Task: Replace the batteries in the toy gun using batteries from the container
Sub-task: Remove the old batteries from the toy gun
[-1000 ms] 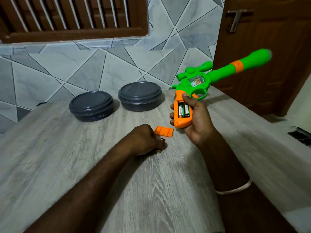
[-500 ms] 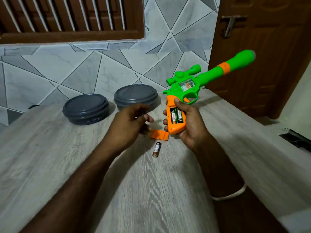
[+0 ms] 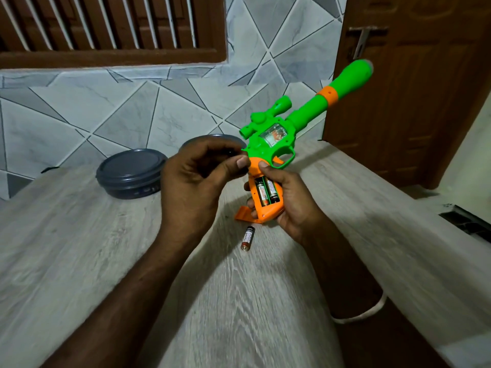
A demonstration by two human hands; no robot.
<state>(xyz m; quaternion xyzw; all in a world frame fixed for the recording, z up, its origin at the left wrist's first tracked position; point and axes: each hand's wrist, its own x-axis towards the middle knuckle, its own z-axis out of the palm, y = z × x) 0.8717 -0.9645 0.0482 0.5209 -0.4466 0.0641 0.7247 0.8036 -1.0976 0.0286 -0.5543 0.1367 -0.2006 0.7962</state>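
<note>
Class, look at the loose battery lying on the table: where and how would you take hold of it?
Pinch the loose battery across its middle, coming straight down from above, thumb and finger on its left and right flanks. It lies flat on the table, a cylinder pointing roughly away from the person, both long sides free.

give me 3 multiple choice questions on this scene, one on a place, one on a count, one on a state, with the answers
1. Where does the loose battery lie?
A) on the floor B) on the table C) in a drawer

2. How many batteries sit in the toy gun's open grip?
A) one B) two C) four

3. The grey container in full view is:
A) lidded B) open C) overturned

Answers: B, it rests on the wood grain below the grip. B, two lie side by side. A, its lid sits flat on top.
</note>
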